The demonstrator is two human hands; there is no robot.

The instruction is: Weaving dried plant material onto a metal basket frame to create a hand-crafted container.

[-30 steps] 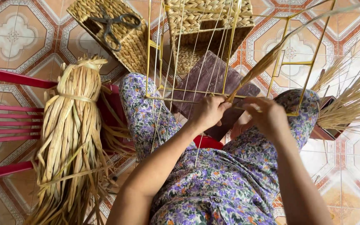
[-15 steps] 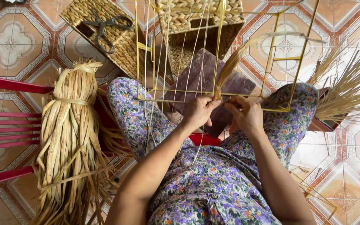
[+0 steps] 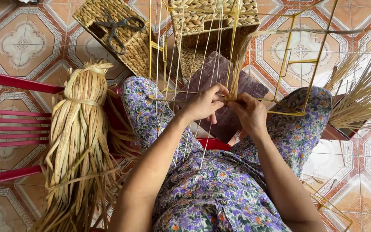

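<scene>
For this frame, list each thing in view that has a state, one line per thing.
left hand: pinching a fibre strand at the frame's lower bar
right hand: gripping the same strand
yellow wire frame: on the lap, partly strung
scissors: partly open, on a woven basket
fibre bundle: tied, on the red chair

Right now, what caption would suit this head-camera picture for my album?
Both hands, left hand and right hand, pinch a straw strand at a yellow wire frame, bundled straw alongside.
</scene>
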